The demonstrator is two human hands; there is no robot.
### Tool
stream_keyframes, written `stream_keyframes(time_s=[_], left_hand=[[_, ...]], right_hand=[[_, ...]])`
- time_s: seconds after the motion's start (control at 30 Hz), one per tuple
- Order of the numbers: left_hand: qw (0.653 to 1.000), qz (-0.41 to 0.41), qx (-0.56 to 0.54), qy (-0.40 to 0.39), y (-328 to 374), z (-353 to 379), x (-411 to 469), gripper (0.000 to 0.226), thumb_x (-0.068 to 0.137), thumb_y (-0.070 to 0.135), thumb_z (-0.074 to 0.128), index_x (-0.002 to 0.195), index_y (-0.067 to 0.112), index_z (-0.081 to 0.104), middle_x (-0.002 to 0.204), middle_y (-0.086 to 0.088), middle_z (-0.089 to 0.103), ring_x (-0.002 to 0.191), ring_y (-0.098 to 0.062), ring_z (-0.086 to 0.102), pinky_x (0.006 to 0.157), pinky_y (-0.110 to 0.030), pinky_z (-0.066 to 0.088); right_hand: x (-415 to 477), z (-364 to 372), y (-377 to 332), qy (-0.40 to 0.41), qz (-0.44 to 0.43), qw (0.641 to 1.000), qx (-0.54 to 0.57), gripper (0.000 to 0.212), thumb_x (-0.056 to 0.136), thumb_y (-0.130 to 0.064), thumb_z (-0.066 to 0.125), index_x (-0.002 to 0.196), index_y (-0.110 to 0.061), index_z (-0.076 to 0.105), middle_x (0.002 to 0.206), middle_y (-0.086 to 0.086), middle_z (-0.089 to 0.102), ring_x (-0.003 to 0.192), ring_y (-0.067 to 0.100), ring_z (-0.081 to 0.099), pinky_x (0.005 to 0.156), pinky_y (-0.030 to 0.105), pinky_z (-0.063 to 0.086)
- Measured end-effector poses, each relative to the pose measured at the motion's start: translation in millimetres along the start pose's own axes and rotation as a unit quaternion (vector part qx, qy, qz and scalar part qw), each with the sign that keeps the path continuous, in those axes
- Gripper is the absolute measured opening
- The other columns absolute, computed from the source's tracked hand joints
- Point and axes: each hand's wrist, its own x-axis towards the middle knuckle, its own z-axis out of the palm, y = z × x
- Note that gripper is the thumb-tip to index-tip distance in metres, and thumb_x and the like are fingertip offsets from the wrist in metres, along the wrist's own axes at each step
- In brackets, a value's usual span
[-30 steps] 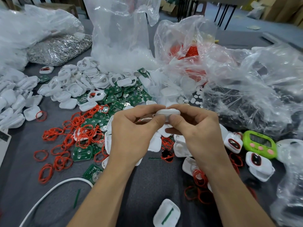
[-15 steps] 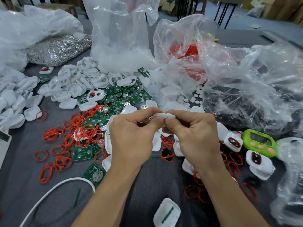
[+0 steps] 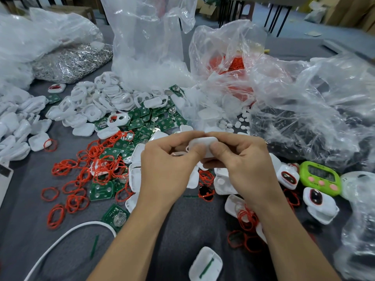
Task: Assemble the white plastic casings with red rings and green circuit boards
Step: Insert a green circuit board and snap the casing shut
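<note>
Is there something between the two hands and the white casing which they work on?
Nothing visible does. The left hand and the right hand both pinch the white casing directly, with no other part in between.

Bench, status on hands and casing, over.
Left hand and right hand both pinch one white plastic casing, held above the grey table. Loose red rubber rings and green circuit boards lie scattered beneath. Nothing blocking.

Grey worktop point(image 3: 192, 224) filled the frame, black metal legs point(image 3: 283, 19) stood upper centre, cardboard boxes point(image 3: 345, 11) sat upper right.
</note>
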Motion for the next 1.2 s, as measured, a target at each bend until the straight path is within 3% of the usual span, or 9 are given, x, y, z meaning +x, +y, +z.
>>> stream_keyframes(time_s=[0.17,0.37,0.5,0.6,0.73,0.83,0.9,1.03,1.2], left_hand=[[0.998,0.040,0.043,0.008,0,-2,-5,0.026,0.078,0.014,0.082,0.091,0.037,0.083,0.074,0.007,0.078,0.074,-0.021,0.076,0.071,-0.044,0.063],[0.994,0.058,0.088,0.040,-2,-1,-7,0.031,0.071,0.027,0.079,0.080,0.057,0.077,0.059,0.003,0.070,0.052,-0.011,0.057,0.050,-0.038,0.050],[0.999,0.030,0.023,0.031,-4,1,-4,0.021,0.073,0.024,0.081,0.087,0.040,0.083,0.071,-0.001,0.077,0.071,-0.026,0.075,0.070,-0.048,0.063],[0.997,-0.035,-0.059,0.036,-8,2,-1,0.019,0.076,0.022,0.083,0.095,0.022,0.083,0.083,-0.007,0.080,0.080,-0.031,0.077,0.075,-0.041,0.061],[0.999,-0.010,-0.020,0.028,-7,4,-2,0.026,0.074,0.023,0.083,0.095,0.038,0.082,0.085,0.004,0.080,0.084,-0.018,0.078,0.080,-0.038,0.063],[0.999,0.025,0.011,0.031,-5,4,-3,0.033,0.073,0.020,0.081,0.093,0.046,0.081,0.079,-0.001,0.079,0.080,-0.032,0.075,0.078,-0.047,0.064],[0.999,0.039,0.007,0.028,-5,2,-2,0.035,0.075,0.013,0.082,0.093,0.042,0.082,0.080,-0.002,0.079,0.080,-0.033,0.075,0.077,-0.048,0.064],[0.998,0.061,0.003,0.012,-4,0,-4,0.036,0.079,0.003,0.080,0.099,0.033,0.082,0.083,0.007,0.080,0.081,-0.009,0.076,0.078,-0.028,0.062],[0.996,0.067,-0.050,-0.001,0,2,-4,0.033,0.078,-0.003,0.083,0.094,0.026,0.083,0.082,0.002,0.080,0.078,-0.014,0.077,0.073,-0.025,0.062]], right_hand=[[-3,3,0,0.019,-0.035,0.998,-0.051,0.034,0.095,-0.008,0.064,0.097,-0.037,0.083,0.085,-0.007,0.080,0.078,0.020,0.077,0.075,0.044,0.065],[-7,9,1,0.040,-0.028,0.997,-0.061,0.032,0.095,-0.004,0.065,0.094,-0.031,0.084,0.079,-0.002,0.079,0.076,0.026,0.076,0.073,0.050,0.063],[-3,4,-3,0.023,0.004,1.000,-0.005,0.020,0.092,-0.007,0.072,0.096,-0.023,0.084,0.084,0.000,0.081,0.078,0.020,0.078,0.075,0.037,0.064],[-1,-3,-4,0.042,0.013,0.997,0.060,0.025,0.083,0.002,0.076,0.095,-0.020,0.084,0.086,0.004,0.081,0.080,0.021,0.078,0.071,0.023,0.060],[2,-2,-1,0.083,0.001,0.996,0.017,0.039,0.082,0.009,0.074,0.088,-0.028,0.084,0.082,-0.001,0.080,0.078,0.020,0.078,0.073,0.025,0.061],[2,-2,-1,0.095,-0.021,0.995,-0.017,0.042,0.082,0.008,0.073,0.088,-0.032,0.084,0.081,-0.006,0.080,0.079,0.015,0.077,0.074,0.026,0.062],[1,-1,-2,0.096,-0.036,0.994,-0.023,0.039,0.082,0.006,0.073,0.090,-0.031,0.083,0.083,-0.008,0.080,0.081,0.016,0.078,0.077,0.029,0.063],[-1,-2,-4,0.094,-0.067,0.993,-0.038,0.040,0.082,0.006,0.074,0.090,-0.031,0.083,0.082,-0.009,0.080,0.079,0.017,0.077,0.073,0.027,0.063],[-2,-3,-8,0.075,-0.076,0.994,0.006,0.029,0.078,0.000,0.080,0.089,-0.026,0.084,0.079,0.000,0.080,0.073,0.026,0.076,0.071,0.032,0.064]])
